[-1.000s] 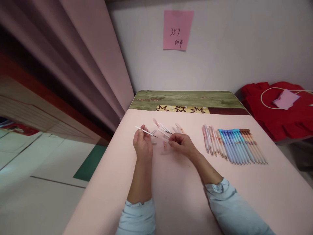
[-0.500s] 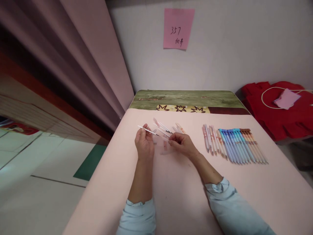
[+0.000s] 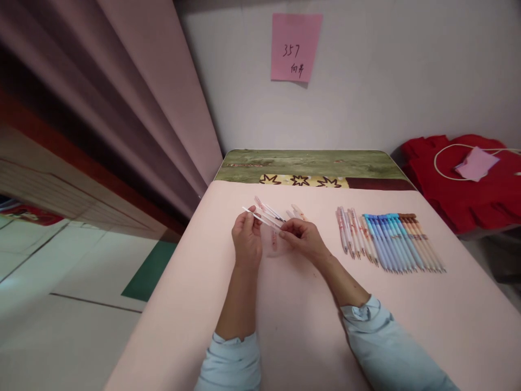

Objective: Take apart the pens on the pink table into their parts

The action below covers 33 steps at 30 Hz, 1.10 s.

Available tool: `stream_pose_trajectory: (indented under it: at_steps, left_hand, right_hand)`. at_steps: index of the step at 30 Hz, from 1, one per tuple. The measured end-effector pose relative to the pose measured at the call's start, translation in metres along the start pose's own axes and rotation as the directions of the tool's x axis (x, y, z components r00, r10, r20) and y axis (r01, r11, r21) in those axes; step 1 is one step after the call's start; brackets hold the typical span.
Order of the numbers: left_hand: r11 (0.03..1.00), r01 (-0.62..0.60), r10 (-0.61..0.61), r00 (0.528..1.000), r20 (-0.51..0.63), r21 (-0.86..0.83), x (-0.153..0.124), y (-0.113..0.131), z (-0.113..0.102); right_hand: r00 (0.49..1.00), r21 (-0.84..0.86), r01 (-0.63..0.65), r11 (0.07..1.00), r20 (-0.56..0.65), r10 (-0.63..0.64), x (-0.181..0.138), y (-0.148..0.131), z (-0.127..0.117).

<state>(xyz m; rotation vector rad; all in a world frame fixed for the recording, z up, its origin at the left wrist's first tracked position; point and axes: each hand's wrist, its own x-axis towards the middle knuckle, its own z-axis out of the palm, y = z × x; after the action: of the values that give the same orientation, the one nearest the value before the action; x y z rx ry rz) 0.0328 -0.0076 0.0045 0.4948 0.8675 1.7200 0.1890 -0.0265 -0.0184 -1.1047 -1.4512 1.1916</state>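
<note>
Pinching a white refill [image 3: 262,219] with my left hand [image 3: 247,239], a clear tube [image 3: 274,226] at four o'clock with my right hand [image 3: 303,239]: likely light, slick, bendable; best held mid-length.

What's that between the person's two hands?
In the head view, a thin white pen refill slants from the left hand toward the right hand; below it, a clear printed pen part lies on the pink table cover.

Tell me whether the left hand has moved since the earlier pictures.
Yes. Judged against the square pink paper note, the bare left hand has shifted rightward, toward the bare right hand.
</note>
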Motion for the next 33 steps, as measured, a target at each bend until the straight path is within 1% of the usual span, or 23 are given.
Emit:
stream_pose_trajectory:
  at_steps: [4, 7, 10, 12, 15, 16, 18, 21, 23, 26, 28, 29, 31, 33]
  left_hand:
    - [0.996, -0.031, 0.028, 0.999, 0.028, 0.080, -0.002, -0.003, 0.002]
    - [0.959, -0.094, 0.077, 0.994, 0.071, 0.268, -0.005, -0.003, 0.003]
    - [0.878, -0.167, 0.120, 0.984, 0.131, 0.449, -0.007, 0.000, 0.002]
    - [0.837, -0.208, 0.170, 0.978, 0.121, 0.506, -0.004, 0.005, -0.002]
    - [0.791, -0.234, 0.260, 0.965, 0.036, 0.565, 0.003, 0.011, -0.014]
    - [0.763, -0.242, 0.300, 0.954, 0.004, 0.599, 0.007, 0.012, -0.019]
    - [0.682, -0.243, 0.366, 0.930, -0.033, 0.690, 0.012, 0.015, -0.028]
    - [0.565, -0.217, 0.432, 0.900, -0.062, 0.796, 0.015, 0.017, -0.037]
    - [0.525, -0.195, 0.448, 0.891, -0.074, 0.829, 0.016, 0.018, -0.041]
    - [0.471, -0.169, 0.445, 0.893, -0.068, 0.866, 0.017, 0.020, -0.043]
    - [0.391, -0.150, 0.418, 0.908, -0.030, 0.908, 0.017, 0.020, -0.043]
    - [0.329, -0.148, 0.398, 0.917, 0.006, 0.933, 0.017, 0.020, -0.042]
    - [0.184, -0.179, 0.351, 0.930, 0.106, 0.966, 0.016, 0.019, -0.040]
    - [0.059, -0.235, 0.313, 0.927, 0.206, 0.970, 0.014, 0.017, -0.038]
  right_hand:
    - [1.000, 0.004, 0.002, 1.000, -0.006, -0.002, 0.001, 0.000, 0.000]
    - [1.000, -0.018, 0.004, 1.000, -0.011, -0.004, 0.001, 0.001, 0.001]
    - [0.999, 0.000, -0.008, 1.000, -0.031, 0.008, 0.001, 0.002, 0.002]
    - [0.998, 0.086, -0.032, 0.996, -0.049, 0.037, 0.002, 0.001, 0.001]
    - [0.992, 0.284, -0.069, 0.956, -0.084, 0.096, 0.003, -0.003, -0.003]
    - [0.989, 0.342, -0.077, 0.937, -0.094, 0.115, 0.004, -0.005, -0.004]
    - [0.983, 0.432, -0.087, 0.898, -0.109, 0.148, 0.004, -0.006, -0.007]
    - [0.976, 0.508, -0.087, 0.857, -0.127, 0.174, 0.005, -0.006, -0.009]
    - [0.973, 0.526, -0.089, 0.846, -0.135, 0.186, 0.006, -0.006, -0.010]
    - [0.970, 0.527, -0.089, 0.845, -0.148, 0.194, 0.006, -0.005, -0.010]
    - [0.968, 0.524, -0.087, 0.847, -0.158, 0.197, 0.006, -0.006, -0.009]
    - [0.967, 0.523, -0.087, 0.848, -0.162, 0.199, 0.007, -0.007, -0.009]
    - [0.965, 0.517, -0.090, 0.851, -0.165, 0.202, 0.007, -0.008, -0.009]
    - [0.968, 0.504, -0.090, 0.859, -0.160, 0.196, 0.007, -0.008, -0.008]
